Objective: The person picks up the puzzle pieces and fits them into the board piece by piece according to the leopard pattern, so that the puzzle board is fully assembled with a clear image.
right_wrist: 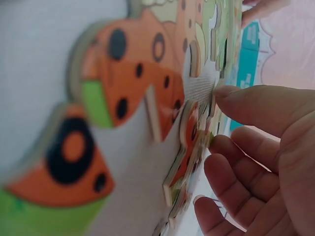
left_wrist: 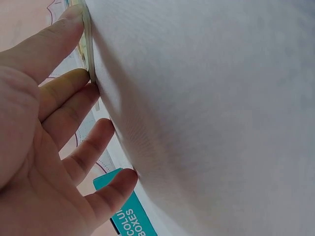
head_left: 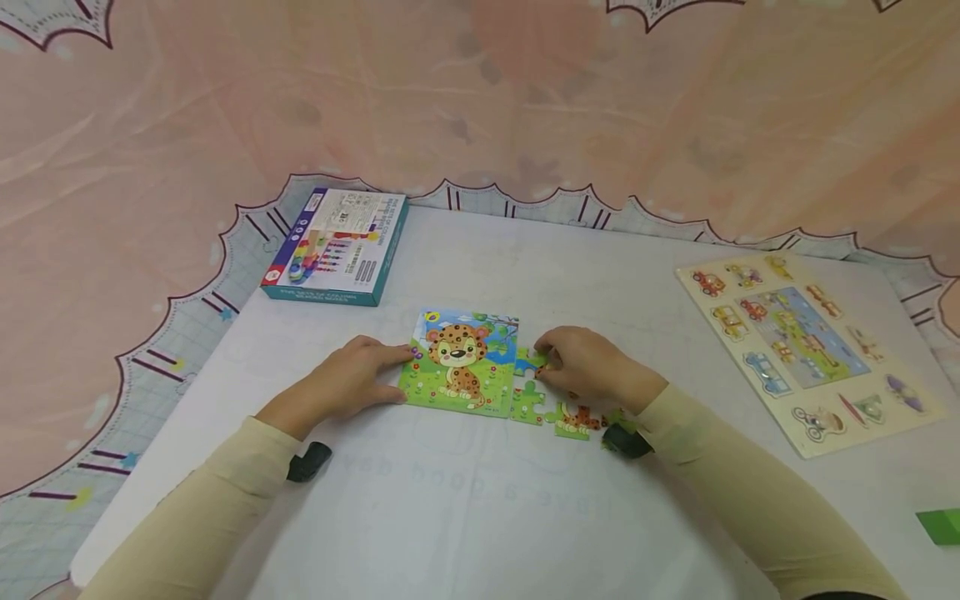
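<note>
A square leopard cub picture board [head_left: 459, 364] lies flat on the table. My left hand [head_left: 348, 377] rests at its left side, thumb and index finger fairly straight against the edge. In the left wrist view the thumb and fingertips [left_wrist: 76, 12] meet the board's thin side. Loose jigsaw pieces lie right of the board, among them a green piece [head_left: 528, 403] and an orange spotted piece [head_left: 576, 418]. My right hand [head_left: 585, 367] pinches a blue-and-green puzzle piece [head_left: 529, 363] close to the board's right edge. The right wrist view shows spotted pieces [right_wrist: 142, 64] near the camera.
A teal-edged toy box [head_left: 337, 246] lies at the back left. A wooden vehicle puzzle board [head_left: 731, 333] lies at the right, with a green block [head_left: 939, 527] at the far right edge. A patterned curtain [head_left: 480, 100] hangs behind the white table [head_left: 450, 517].
</note>
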Tool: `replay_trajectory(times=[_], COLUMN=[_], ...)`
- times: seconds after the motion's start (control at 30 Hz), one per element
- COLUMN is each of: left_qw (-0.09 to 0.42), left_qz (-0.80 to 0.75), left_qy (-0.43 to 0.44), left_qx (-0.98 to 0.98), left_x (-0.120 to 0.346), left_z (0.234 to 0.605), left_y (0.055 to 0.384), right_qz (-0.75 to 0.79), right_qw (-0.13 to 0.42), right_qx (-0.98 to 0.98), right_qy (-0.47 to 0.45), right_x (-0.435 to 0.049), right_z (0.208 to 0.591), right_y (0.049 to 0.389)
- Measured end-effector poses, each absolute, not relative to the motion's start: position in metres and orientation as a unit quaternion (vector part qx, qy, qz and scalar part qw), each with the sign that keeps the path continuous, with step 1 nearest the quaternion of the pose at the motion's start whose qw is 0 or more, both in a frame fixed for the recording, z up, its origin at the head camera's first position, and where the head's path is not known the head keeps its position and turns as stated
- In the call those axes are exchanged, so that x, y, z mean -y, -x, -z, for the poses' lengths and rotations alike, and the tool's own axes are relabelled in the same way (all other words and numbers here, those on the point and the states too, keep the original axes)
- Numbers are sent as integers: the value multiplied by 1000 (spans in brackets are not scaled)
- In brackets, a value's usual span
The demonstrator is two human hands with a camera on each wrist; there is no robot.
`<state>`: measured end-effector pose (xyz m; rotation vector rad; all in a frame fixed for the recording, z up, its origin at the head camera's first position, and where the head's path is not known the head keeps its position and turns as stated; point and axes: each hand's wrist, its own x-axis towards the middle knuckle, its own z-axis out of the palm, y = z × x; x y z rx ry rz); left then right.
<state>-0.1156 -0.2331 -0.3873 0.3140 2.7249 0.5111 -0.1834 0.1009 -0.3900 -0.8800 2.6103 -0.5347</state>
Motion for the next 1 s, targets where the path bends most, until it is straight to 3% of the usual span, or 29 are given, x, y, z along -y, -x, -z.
replay_trajectory(times=[1.0], left_qw=[173], left_qz=[-169], left_qy=[-111], left_qx=[-964], left_x=[232], left_z=[386], left_y=[115], right_qz=[205], right_qw=[143], right_qx=[-936], right_qy=[247], right_x=[-174], right_z=[394], right_y=[175])
